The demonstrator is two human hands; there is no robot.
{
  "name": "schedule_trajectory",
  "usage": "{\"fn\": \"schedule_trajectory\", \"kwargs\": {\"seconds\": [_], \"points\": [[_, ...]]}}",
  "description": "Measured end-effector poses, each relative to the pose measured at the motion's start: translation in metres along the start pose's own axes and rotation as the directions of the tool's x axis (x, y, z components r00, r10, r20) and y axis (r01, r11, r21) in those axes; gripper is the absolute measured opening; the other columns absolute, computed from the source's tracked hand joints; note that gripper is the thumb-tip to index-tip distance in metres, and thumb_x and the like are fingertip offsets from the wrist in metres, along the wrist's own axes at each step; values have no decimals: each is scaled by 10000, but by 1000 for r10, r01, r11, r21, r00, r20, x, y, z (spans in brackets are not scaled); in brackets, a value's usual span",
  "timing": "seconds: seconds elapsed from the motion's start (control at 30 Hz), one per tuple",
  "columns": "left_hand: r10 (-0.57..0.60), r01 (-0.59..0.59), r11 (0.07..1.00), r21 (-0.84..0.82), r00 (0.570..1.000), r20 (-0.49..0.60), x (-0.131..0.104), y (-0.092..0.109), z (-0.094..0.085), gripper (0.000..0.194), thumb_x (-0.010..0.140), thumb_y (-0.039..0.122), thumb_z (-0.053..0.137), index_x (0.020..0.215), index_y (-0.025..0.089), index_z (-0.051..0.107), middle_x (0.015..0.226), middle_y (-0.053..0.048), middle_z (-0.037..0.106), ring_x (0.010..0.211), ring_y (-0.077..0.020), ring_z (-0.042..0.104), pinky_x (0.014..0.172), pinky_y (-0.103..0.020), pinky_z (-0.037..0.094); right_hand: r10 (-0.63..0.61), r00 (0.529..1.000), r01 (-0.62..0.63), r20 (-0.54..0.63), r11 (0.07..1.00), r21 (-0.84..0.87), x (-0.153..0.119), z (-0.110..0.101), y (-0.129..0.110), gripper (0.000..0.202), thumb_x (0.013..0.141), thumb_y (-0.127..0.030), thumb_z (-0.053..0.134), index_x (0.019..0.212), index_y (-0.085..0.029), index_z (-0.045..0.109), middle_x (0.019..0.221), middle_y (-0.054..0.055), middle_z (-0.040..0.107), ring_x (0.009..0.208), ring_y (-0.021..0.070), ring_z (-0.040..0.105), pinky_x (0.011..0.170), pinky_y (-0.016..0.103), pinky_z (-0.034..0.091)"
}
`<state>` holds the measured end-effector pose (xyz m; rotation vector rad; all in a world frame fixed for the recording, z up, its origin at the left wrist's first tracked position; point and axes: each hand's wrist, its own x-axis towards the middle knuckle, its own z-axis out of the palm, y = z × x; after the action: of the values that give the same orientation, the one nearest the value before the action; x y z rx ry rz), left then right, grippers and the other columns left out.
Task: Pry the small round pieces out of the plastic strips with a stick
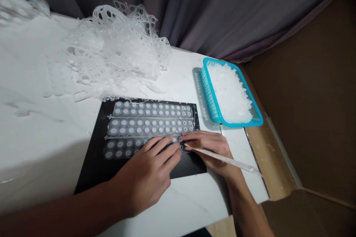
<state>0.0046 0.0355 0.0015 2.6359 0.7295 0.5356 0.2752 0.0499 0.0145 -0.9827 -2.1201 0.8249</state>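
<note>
On a black mat [94, 163] lies a translucent moulded sheet [150, 120] with rows of round pieces, crossed by thin bars. My left hand [155, 163] rests over its front rows, fingers extended and fingertips on the round pieces near the right end. Close beside it, my right hand [213, 146] is closed around a long, thin white strip [230, 161]. The strip's narrow tip points at the sheet's front right corner, and its wider end runs back over the wrist. What lies under the fingers of both hands is hidden.
Behind the mat rises a tangled heap of translucent perforated sheets [116, 48]. A blue basket [207, 92] full of small white pieces [230, 92] stands at the right. More clear plastic [16, 3] sits at the far left. A dark curtain [194, 11] hangs along the table's back edge.
</note>
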Motion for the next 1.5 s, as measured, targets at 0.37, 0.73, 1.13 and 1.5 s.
{"fn": "schedule_trajectory", "kwargs": {"seconds": [0.37,0.73,1.13,1.5], "points": [[0,0,1000,-7,1000,5,1,1,0,414,1034,161,526,1436,99,605,1507,-127,640,1433,-352,537,1230,-537,391,17,1000,-17,22,1000,-23,2,-1,-2,221,1003,-55,738,1106,-238,806,1187,67,848,1149,231,801,974,392,673],[-4,4,1000,-8,1000,8,1,1,0,421,1024,157,543,1436,99,610,1510,-129,642,1439,-350,536,1239,-538,393,50,996,-54,-79,997,-49,0,11,-4,229,1042,-87,670,1100,-260,808,1139,62,854,1018,240,822,868,396,682],[-12,12,999,31,1000,-12,0,4,0,418,1012,183,572,1419,107,620,1507,-152,643,1425,-371,563,1205,-561,441,234,933,-244,-273,970,-1,12,17,-5,158,985,-200,807,849,-259,750,1121,55,850,1015,257,783,926,434,620],[-37,42,985,165,999,-32,-5,5,10,601,1040,293,581,1579,42,493,1704,-267,450,1613,-412,407,1322,-558,310,319,909,-307,-266,948,89,12,19,-1,97,971,-236,840,890,-246,788,1084,79,838,1016,251,777,918,422,618]]}}
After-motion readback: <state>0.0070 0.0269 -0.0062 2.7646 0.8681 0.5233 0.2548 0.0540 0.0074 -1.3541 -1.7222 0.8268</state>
